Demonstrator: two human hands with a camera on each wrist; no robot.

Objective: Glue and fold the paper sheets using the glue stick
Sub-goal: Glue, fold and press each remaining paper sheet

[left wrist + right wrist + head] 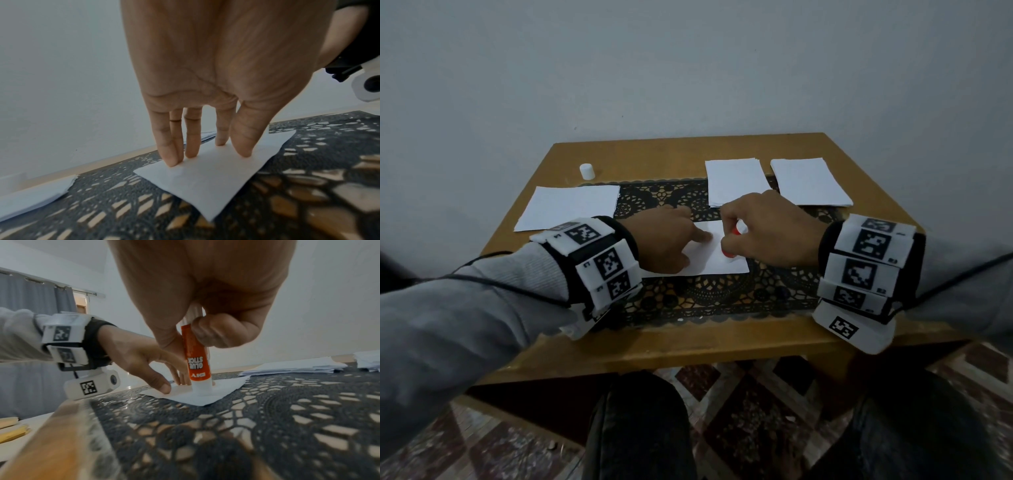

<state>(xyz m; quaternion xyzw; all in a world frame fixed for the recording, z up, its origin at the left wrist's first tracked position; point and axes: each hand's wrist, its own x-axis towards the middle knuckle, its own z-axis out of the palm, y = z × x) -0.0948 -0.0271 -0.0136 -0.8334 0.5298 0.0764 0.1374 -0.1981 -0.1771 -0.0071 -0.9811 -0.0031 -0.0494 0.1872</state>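
A small white paper sheet (726,265) lies on the black lace runner (705,298) in the middle of the table. My left hand (671,240) presses it flat with straight fingers (170,155) and thumb. My right hand (763,229) grips an orange and white glue stick (197,360), held upside down. Its white tip touches the sheet (203,397) near the right side. The sheet's far edge is hidden behind my hands in the head view.
The glue stick's white cap (587,170) stands at the back left of the wooden table (688,346). A single paper sheet (568,207) lies to the left. Two stacks of sheets (734,180) (810,181) lie at the back right. The wall stands right behind the table.
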